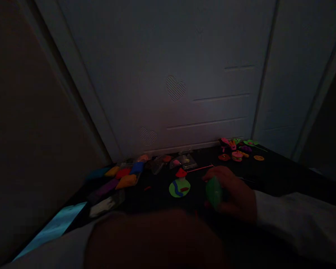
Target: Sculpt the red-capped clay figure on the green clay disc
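Note:
My right hand [238, 192], in a pale sleeve, is closed around a green clay packet [213, 192], slightly blurred and held above the dark table. Close to the camera, my left hand [154, 239] fills the bottom of the view as a dark blur, and its fingers cannot be made out. Left of the packet lies a flat green clay disc [173, 189] with a wavy blue strip and a small brown piece on it. A clay mushroom with a red cap [181, 173] and a pale stem stands at the disc's back edge. Behind my right hand a thin reddish stick [200, 168] lies on the table.
Several coloured clay packets, including an orange one [126, 181] and a blue one [137, 168], lie at the left. A glowing screen [54, 222] is at the front left. Small clay figures [236, 155] sit at the back right, against the pale panelled wall [156, 74].

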`<state>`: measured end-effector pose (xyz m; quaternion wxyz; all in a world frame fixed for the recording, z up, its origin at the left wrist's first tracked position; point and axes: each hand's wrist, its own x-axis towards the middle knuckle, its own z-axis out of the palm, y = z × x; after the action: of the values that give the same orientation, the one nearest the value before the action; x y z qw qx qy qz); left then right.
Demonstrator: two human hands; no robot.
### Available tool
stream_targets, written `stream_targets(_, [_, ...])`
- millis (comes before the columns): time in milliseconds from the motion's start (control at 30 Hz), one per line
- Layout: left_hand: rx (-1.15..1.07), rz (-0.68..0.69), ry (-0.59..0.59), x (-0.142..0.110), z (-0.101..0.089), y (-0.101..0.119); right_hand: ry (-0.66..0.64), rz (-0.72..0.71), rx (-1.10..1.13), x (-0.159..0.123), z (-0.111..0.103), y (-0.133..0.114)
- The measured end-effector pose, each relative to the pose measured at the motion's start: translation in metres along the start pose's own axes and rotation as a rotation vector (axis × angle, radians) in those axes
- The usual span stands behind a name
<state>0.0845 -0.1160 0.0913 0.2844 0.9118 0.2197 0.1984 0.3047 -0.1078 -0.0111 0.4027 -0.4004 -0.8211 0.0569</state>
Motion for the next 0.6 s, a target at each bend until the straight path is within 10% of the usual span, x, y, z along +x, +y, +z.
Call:
stream_targets(400, [0.152,-0.072,0.280,0.025,-0.009,-0.005,-0.063,-0.123,-0.231,0.062,-0.033,-0.035])
stream_targets(600, [-0.054,-0.195,0.185,0.032,-0.009,-0.017,-0.089,-0.145,-0.442,0.062,-0.036,-0.033])
